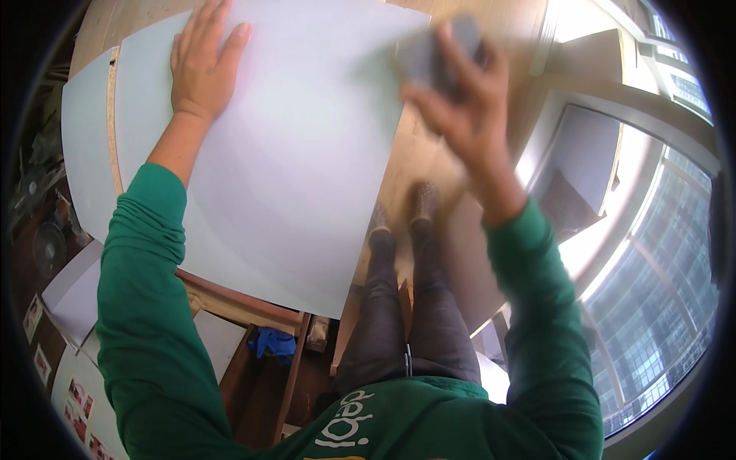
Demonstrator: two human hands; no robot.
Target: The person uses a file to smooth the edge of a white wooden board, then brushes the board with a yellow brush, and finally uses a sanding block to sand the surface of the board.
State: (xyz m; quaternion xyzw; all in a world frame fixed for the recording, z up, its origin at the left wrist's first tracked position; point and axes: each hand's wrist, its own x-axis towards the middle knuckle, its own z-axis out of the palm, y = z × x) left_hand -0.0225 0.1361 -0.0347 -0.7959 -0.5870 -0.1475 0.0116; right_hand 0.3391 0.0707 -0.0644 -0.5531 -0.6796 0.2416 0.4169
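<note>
A large pale white panel (299, 153) lies flat before me. My left hand (203, 65) presses on its far left part, palm down, with the fingers stretched out and the tips reaching the picture's upper edge. Smeared by motion, my right hand (471, 92) grips a grey rectangular block (438, 57) at the panel's right edge. Its exact kind is too blurred to tell, and I cannot see for sure whether it touches the edge.
Left of the panel runs a narrow wood-coloured strip (113, 123) beside another pale board (84, 138). Below the near edge are an open wooden compartment (257, 391) and a blue cloth-like item (274, 344). Windows (652, 284) and leaning boards (579, 161) stand to the right.
</note>
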